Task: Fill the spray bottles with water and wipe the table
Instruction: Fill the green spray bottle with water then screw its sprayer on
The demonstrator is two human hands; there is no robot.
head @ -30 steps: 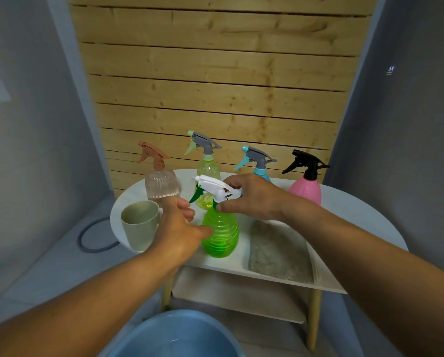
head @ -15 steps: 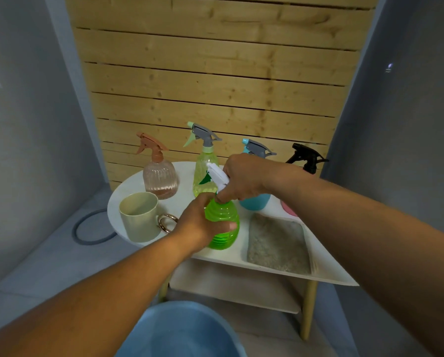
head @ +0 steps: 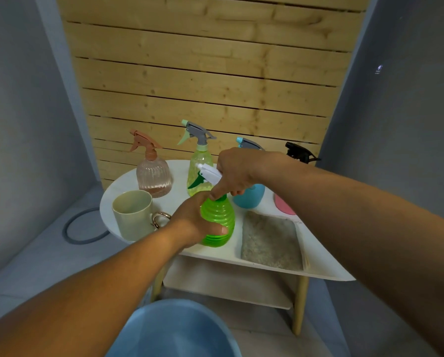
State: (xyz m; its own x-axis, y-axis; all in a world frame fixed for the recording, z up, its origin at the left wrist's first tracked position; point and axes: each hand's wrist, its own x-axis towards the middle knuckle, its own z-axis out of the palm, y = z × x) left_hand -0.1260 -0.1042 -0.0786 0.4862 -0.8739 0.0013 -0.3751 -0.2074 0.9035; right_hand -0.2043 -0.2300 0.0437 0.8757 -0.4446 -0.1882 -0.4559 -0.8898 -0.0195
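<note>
Both hands are on the green bottle [head: 219, 222], which stands straight up near the table [head: 318, 269] front: the left hand [head: 192, 222] wraps its belly low down, and the right hand [head: 237, 173] pinches the white sprayer [head: 209, 173] on top, ready to twist.

I can make out no readable text, label, brand or number anywhere, neither on the bottles nor on the mug.

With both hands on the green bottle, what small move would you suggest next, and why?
Probably twist the white spray head off: the left hand steadies the green bottle on the table, the right hand grips its top.
</note>
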